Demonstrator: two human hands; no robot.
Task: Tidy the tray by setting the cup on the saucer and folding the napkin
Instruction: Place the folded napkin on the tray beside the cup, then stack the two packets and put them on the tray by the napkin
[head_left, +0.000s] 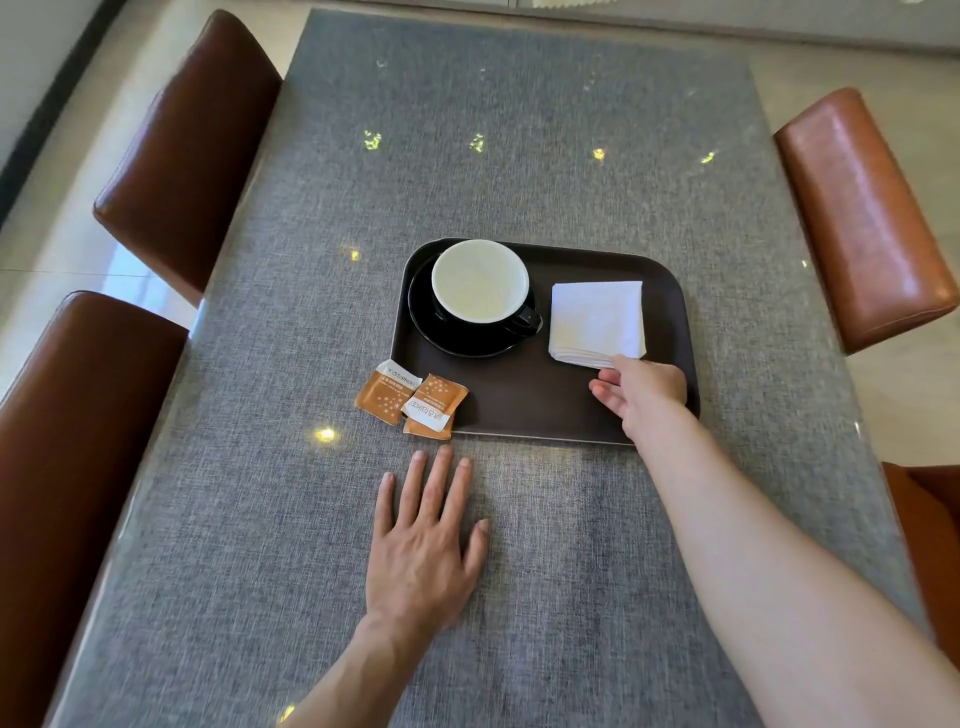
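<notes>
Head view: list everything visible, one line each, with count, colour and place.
tray: 1, dark brown, mid-table
saucer: 1, black, tray's far left
cup: 1, black outside, pale inside, on saucer
napkin: 1, white, folded, tray's right
packets: 3, orange and white, at tray's near-left corner, partly on its rim
table: 1, grey woven surface
chairs: at least 4, brown, two each side
left hand: flat on table
right hand: fingers touching napkin's near corner

head cam | worn above my hands, faces forward and down | near my left hand (423, 551) | tray (519, 415) just beyond my fingertips
</notes>
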